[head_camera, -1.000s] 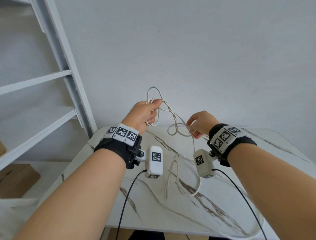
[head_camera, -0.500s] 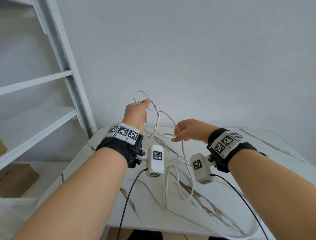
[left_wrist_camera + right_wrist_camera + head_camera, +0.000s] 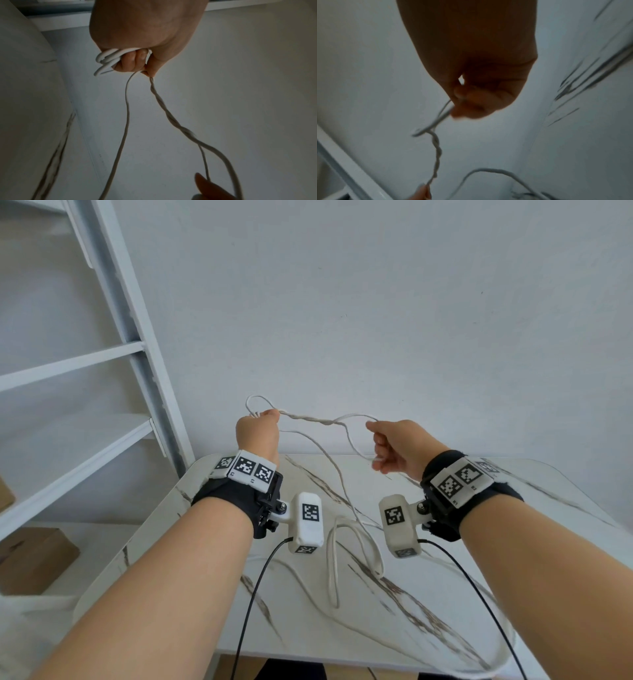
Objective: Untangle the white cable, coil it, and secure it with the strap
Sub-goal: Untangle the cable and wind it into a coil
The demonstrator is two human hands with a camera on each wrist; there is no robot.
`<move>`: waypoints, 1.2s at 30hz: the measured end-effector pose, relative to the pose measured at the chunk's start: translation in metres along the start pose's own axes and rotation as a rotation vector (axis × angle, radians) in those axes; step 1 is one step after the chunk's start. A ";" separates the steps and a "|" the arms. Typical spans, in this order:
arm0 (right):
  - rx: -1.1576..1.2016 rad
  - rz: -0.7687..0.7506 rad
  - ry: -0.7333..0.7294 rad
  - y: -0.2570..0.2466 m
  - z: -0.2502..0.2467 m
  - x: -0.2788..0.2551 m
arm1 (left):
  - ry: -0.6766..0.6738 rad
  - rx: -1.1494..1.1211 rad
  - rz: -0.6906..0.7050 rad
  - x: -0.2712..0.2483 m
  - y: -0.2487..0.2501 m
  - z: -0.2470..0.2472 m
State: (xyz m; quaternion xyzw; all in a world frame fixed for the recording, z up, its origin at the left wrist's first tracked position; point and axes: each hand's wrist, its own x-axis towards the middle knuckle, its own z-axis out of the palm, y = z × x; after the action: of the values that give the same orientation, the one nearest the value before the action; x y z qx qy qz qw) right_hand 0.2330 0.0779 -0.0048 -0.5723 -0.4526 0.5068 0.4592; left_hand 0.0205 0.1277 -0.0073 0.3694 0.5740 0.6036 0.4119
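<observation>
The thin white cable (image 3: 310, 418) stretches between my two raised hands above the marble table (image 3: 455, 611). My left hand (image 3: 257, 430) grips a small bundle of cable loops (image 3: 106, 60) in its fist, and a short loop sticks up above it. From there a twisted double strand (image 3: 169, 119) runs to my right hand (image 3: 394, 445), which pinches the cable (image 3: 444, 115) between thumb and fingers. Another strand hangs down from the left hand to slack loops (image 3: 342, 563) lying on the table. No strap is visible.
A white ladder-like shelf frame (image 3: 137, 344) stands at the left beside the table. A cardboard box (image 3: 34, 559) sits low on the left. A plain wall is right behind the table. Black wrist-camera leads (image 3: 253, 604) hang below my forearms.
My hands have moved apart, the right one going right and up, pulling the cable between them from a slack tangle into a stretched twisted strand.
</observation>
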 end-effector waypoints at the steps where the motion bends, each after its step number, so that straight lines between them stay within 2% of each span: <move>1: 0.086 0.025 0.003 0.000 -0.001 0.001 | 0.022 0.018 0.008 0.001 -0.001 -0.001; 6: 0.787 0.073 -0.087 -0.008 -0.009 0.002 | 0.080 0.104 0.043 0.002 -0.008 -0.002; 7: 0.873 0.064 -0.113 -0.009 -0.011 0.001 | 0.087 0.110 0.034 0.003 -0.009 -0.003; 9: 0.880 0.029 -0.146 -0.011 -0.014 0.000 | 0.098 0.105 0.014 0.004 -0.010 -0.005; 12: 0.654 -0.039 -0.178 -0.011 -0.018 0.002 | 0.116 0.120 0.035 0.006 -0.011 -0.007; 15: 0.238 -0.093 -0.175 -0.011 -0.019 0.003 | 0.152 0.125 0.060 0.006 -0.007 -0.011; 16: 0.031 -0.107 -0.157 -0.012 -0.018 0.001 | 0.160 0.130 0.066 0.006 -0.006 -0.011; 19: -0.855 -0.127 -0.041 -0.013 -0.009 -0.002 | 0.152 0.138 0.071 0.005 -0.004 -0.009; 20: -1.019 -0.135 -0.006 -0.010 -0.005 0.001 | 0.140 0.141 0.073 0.004 -0.005 -0.008; 22: -1.148 -0.150 0.056 -0.005 0.003 0.007 | 0.122 0.149 0.085 0.000 -0.005 -0.005; 25: -1.211 -0.177 0.153 0.000 0.005 0.014 | 0.112 0.149 0.095 -0.003 -0.005 -0.003; 27: -1.079 -0.190 0.241 -0.001 0.002 0.016 | 0.104 0.148 0.098 -0.004 -0.006 -0.003; 29: -0.799 -0.178 0.288 -0.004 0.000 0.019 | 0.090 0.144 0.089 -0.005 -0.007 -0.003; 32: -0.215 -0.098 0.196 -0.010 0.000 0.014 | 0.058 0.136 0.061 -0.007 -0.011 -0.003; 34: 0.210 -0.100 0.162 -0.014 0.002 0.013 | 0.027 0.131 0.031 -0.009 -0.013 -0.003; 36: 0.523 -0.100 0.086 -0.019 -0.001 0.014 | 0.010 0.133 0.002 -0.010 -0.014 -0.004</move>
State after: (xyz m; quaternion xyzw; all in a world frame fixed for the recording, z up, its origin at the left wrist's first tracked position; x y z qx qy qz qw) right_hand 0.2343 0.0948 0.0119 -0.4324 -0.3140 0.5584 0.6345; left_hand 0.0221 0.1168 -0.0212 0.3934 0.6145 0.5663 0.3832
